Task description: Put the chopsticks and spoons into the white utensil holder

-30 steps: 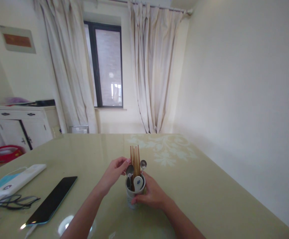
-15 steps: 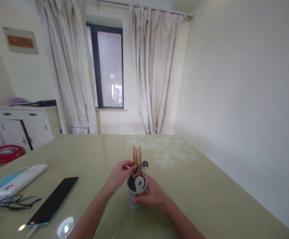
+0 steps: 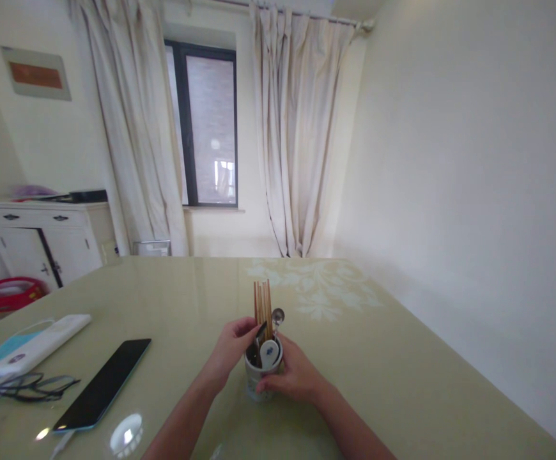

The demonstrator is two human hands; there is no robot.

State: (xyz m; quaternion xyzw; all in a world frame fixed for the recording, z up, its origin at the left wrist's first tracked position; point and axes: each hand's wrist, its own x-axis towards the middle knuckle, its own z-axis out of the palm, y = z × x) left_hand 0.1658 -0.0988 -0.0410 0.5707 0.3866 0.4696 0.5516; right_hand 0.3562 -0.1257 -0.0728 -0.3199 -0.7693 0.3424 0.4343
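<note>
A pale utensil cup (image 3: pixel 257 387) with a faint pattern stands on the table, my right hand (image 3: pixel 300 372) wrapped round its right side, thumb across the front. Several wooden chopsticks (image 3: pixel 262 303) rise from it. A metal spoon (image 3: pixel 278 316) leans out at the right, bowl up. In front of the chopsticks sits a white ceramic spoon (image 3: pixel 269 352) with a blue mark. My left hand (image 3: pixel 230 348) is at the cup's left rim, fingers closed, thumb beside a dark flat utensil end (image 3: pixel 261 331). Its fingertips are partly hidden, so what they pinch is unclear.
On the table (image 3: pixel 402 383) at the left lie a black phone (image 3: pixel 103 383) with a cable, dark-framed glasses (image 3: pixel 36 387), a white power bank (image 3: pixel 43 345) and a blue mask (image 3: pixel 9 358). A wall (image 3: pixel 474 191) runs along the right side.
My left hand has come down closer to the cup's rim. A thin pale piece that showed between its fingers is out of sight. My right hand stays on the cup.
</note>
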